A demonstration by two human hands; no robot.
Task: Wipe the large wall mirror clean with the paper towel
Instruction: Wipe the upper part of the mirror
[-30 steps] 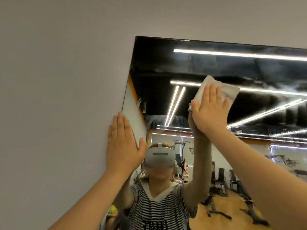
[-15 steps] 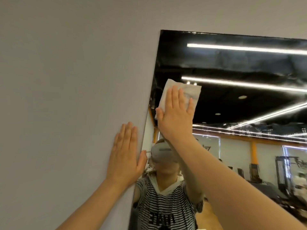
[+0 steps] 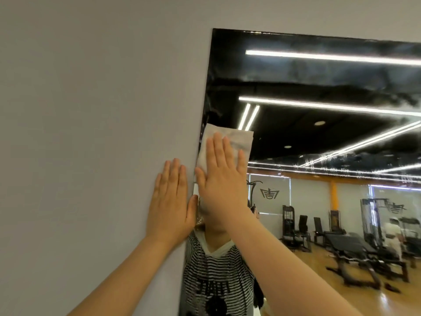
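The large wall mirror [image 3: 319,133] fills the right side of the view, its left edge running down the middle. A white paper towel [image 3: 237,139] lies flat against the glass right at that left edge. My right hand [image 3: 219,179] presses the towel to the mirror with straight, spread fingers. My left hand [image 3: 170,199] rests flat on the grey wall [image 3: 91,133] just left of the mirror's edge, its thumb touching the edge. The mirror reflects a person in a striped shirt, mostly hidden behind my right hand and arm.
The mirror shows a gym room with ceiling light strips, weight benches and machines on a wooden floor. Hazy smears show on the upper glass. The grey wall extends left and above the mirror.
My right hand has slid the paper towel leftward and down across the glass to the mirror's left edge. My left hand has stayed flat on the wall.
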